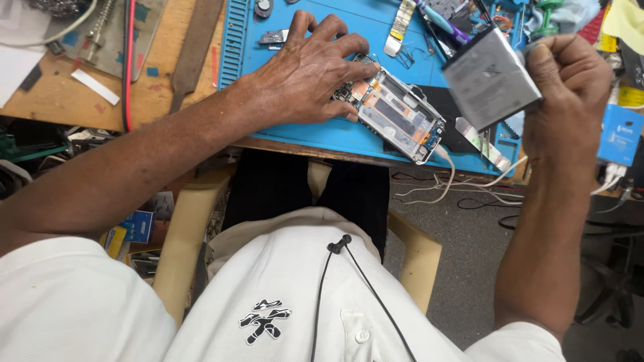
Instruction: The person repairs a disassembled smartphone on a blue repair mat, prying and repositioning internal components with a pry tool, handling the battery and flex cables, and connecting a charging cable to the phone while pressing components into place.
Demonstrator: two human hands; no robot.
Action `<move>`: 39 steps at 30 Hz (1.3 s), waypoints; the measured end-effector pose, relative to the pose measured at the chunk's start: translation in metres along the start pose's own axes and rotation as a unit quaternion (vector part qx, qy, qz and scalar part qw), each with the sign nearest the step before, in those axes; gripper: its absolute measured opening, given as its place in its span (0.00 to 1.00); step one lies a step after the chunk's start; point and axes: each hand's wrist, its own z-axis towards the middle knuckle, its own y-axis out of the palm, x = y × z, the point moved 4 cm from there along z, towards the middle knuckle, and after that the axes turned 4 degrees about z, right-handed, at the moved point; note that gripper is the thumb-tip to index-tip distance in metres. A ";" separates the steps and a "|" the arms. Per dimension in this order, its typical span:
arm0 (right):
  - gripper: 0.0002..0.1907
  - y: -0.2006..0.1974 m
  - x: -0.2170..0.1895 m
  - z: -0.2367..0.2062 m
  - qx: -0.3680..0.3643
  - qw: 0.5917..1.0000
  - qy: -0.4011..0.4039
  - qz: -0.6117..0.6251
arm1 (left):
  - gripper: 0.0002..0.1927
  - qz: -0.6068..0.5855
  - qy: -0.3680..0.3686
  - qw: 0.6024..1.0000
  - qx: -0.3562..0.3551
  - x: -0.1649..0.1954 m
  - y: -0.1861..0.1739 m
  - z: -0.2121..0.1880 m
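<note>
An opened phone [397, 114] lies face down on the blue work mat [295, 137], its circuit board and copper parts showing. My left hand [308, 70] rests flat on the phone's left end, fingers spread, pressing it to the mat. My right hand [567, 84] is raised above the mat's right edge and grips a flat grey battery [491, 77] by one side, tilted, clear of the phone.
Tweezers, a purple-handled tool [439, 21] and small parts lie at the back of the mat. A metal file [194, 47] and a red cable [127, 64] rest on the wooden bench at left. White cables [456, 191] hang off the front edge. A blue box [620, 134] stands at right.
</note>
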 end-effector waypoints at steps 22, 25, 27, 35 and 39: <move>0.13 0.112 -0.007 -0.007 -0.285 0.826 -0.308 -0.376 | 0.38 0.014 -0.005 1.000 0.011 -0.006 0.008 -0.006; 0.11 0.108 -0.015 0.007 -0.281 0.852 -0.283 -0.339 | 0.40 0.006 -0.012 1.000 0.014 -0.006 0.007 -0.007; 0.09 0.094 -0.020 0.015 -0.253 0.863 -0.267 -0.345 | 0.41 0.030 -0.012 0.999 0.005 -0.007 0.007 -0.007; 0.12 0.050 -0.005 -0.047 -0.184 0.890 -0.114 -0.401 | 0.38 0.045 0.005 0.999 -0.012 -0.016 0.006 -0.010; 0.12 0.072 -0.003 -0.087 -0.111 0.914 -0.067 -0.385 | 0.30 0.085 0.021 0.996 0.014 -0.020 0.002 -0.011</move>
